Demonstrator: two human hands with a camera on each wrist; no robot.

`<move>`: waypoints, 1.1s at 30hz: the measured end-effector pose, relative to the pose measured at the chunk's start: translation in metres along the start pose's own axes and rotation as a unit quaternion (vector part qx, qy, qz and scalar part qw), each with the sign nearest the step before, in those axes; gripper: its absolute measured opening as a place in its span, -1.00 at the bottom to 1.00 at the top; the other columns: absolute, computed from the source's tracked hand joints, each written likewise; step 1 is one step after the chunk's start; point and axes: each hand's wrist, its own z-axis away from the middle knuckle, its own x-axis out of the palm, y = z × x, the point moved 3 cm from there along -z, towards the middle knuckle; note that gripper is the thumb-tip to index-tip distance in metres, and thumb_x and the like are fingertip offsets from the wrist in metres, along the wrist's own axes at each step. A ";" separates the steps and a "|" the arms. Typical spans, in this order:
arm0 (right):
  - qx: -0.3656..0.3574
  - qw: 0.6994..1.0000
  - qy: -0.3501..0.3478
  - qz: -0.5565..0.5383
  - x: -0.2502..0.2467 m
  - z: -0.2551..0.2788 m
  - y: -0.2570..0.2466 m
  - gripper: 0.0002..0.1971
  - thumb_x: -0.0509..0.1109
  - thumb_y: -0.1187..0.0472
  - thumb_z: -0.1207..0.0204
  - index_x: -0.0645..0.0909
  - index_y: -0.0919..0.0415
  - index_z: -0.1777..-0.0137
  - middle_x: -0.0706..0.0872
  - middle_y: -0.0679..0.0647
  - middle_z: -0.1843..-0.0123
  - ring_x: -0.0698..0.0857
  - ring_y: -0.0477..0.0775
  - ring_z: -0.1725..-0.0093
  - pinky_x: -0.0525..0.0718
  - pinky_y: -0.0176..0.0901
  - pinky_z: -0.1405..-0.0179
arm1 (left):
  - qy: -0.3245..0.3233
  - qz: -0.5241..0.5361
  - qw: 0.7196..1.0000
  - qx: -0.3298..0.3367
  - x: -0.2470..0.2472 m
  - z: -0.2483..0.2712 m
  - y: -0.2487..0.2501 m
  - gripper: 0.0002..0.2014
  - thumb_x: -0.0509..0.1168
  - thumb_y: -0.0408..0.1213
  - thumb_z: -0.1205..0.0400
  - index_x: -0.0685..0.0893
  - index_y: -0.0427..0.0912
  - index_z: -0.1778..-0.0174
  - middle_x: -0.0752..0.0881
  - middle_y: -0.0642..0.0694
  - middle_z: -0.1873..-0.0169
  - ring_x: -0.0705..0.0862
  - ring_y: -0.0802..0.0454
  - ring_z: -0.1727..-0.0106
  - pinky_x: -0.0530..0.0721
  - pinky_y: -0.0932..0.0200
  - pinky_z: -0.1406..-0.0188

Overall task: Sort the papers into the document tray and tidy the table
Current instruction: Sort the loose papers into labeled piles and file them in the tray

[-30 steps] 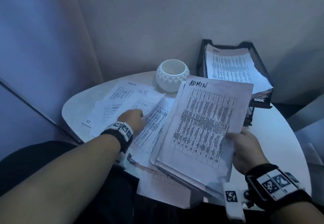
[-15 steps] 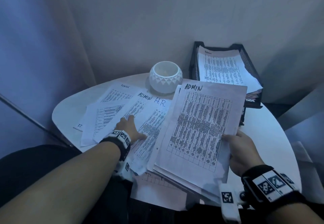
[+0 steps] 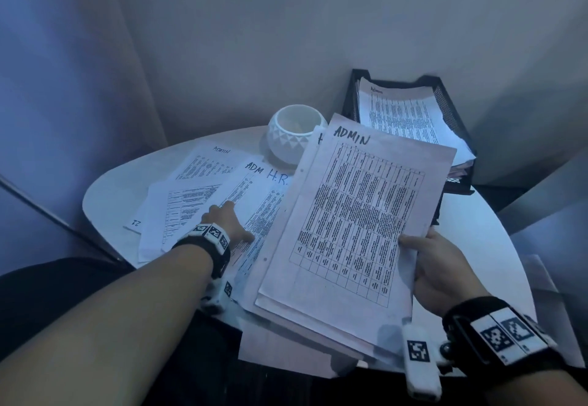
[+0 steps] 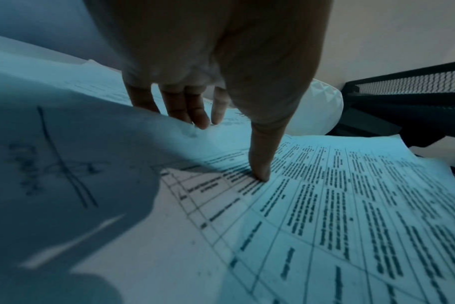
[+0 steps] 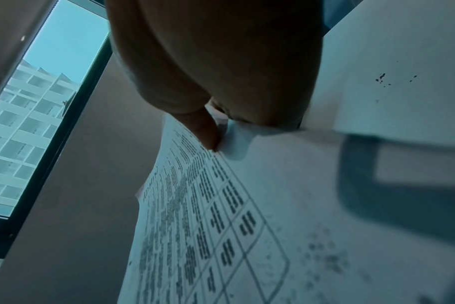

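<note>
My right hand [image 3: 428,261] pinches the right edge of a stack of papers [image 3: 356,224] whose top sheet reads ADMIN, thumb on top; the right wrist view shows the thumb [image 5: 203,131] on that stack [image 5: 208,226]. My left hand [image 3: 227,222] lies with straight fingers on loose sheets [image 3: 197,195] spread over the left of the round white table [image 3: 477,234], one marked ADMIN, one H.R. In the left wrist view the fingertips [image 4: 259,172] press a printed sheet [image 4: 325,205]. The black mesh document tray [image 3: 451,116] stands at the back right with a sheet in it.
A white faceted bowl [image 3: 294,138] sits at the back of the table, just left of the held stack's top corner. Grey walls close in behind the table and tray. My dark lap is at the near edge, with a sheet hanging over it.
My left hand has spread the loose sheets leftward, uncovering sheets headed ADMIN and H.R. The stack in my right hand has stayed roughly where it was.
</note>
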 end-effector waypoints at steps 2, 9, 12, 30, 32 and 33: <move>-0.001 1.000 0.003 0.009 0.000 -0.001 0.005 -0.61 0.15 0.49 -0.78 0.62 0.21 -0.48 0.80 0.25 -0.37 0.73 0.41 -0.39 0.57 0.45 -0.53 | -0.009 0.052 0.999 -0.009 -0.002 -0.001 -0.002 0.06 0.74 0.01 -0.34 0.35 -0.05 -0.73 0.39 -0.28 -0.56 0.66 -0.32 -0.34 0.76 -0.16 -0.25; -0.003 1.000 -0.002 0.025 0.002 -0.005 0.010 -0.60 0.17 0.50 -0.78 0.60 0.25 -0.53 0.80 0.25 -0.36 0.76 0.40 -0.34 0.58 0.43 -0.53 | -0.012 0.102 0.995 0.018 -0.008 -0.003 -0.009 -0.53 0.55 -0.42 -0.52 0.66 -0.10 -0.34 0.75 -0.16 -0.20 0.72 -0.12 -0.02 0.73 0.05 0.08; 0.001 1.000 -0.001 0.027 0.003 -0.006 0.010 -0.61 0.18 0.49 -0.78 0.60 0.25 -0.53 0.78 0.26 -0.39 0.75 0.41 -0.35 0.58 0.41 -0.53 | -0.021 0.098 0.994 0.038 -0.008 0.002 -0.008 -0.82 0.45 -0.46 -0.58 0.67 -0.07 0.09 0.74 -0.14 0.06 0.67 -0.11 0.11 0.74 0.05 0.05; -0.004 0.998 0.057 -0.018 0.007 0.001 0.008 -0.71 0.23 0.45 -0.76 0.65 0.31 -0.39 0.82 0.24 -0.23 0.80 0.22 -0.11 0.74 0.05 0.03 | -0.214 0.523 0.806 0.175 -0.024 0.079 0.041 -0.39 0.65 -0.26 -0.27 0.74 -0.44 -0.23 0.82 -0.50 -0.15 0.81 -0.45 -0.14 0.75 -0.45 -0.27; 0.002 0.998 0.063 -0.024 0.007 0.002 0.009 -0.70 0.23 0.43 -0.76 0.64 0.30 -0.41 0.82 0.30 -0.25 0.82 0.33 -0.17 0.79 0.13 -0.02 | -0.235 0.532 0.791 0.190 -0.025 0.088 0.050 -0.39 0.62 -0.32 -0.37 0.67 -0.51 -0.31 0.79 -0.53 -0.19 0.80 -0.39 -0.11 0.82 -0.31 -0.20; 0.006 0.997 0.066 -0.027 0.006 0.002 0.010 -0.69 0.23 0.44 -0.75 0.64 0.30 -0.41 0.82 0.33 -0.25 0.81 0.38 -0.19 0.80 0.18 -0.05 | -0.241 0.534 0.787 0.193 -0.025 0.092 0.053 -0.45 0.58 -0.33 -0.43 0.67 -0.51 -0.30 0.80 -0.52 -0.18 0.80 -0.34 -0.09 0.83 -0.23 -0.15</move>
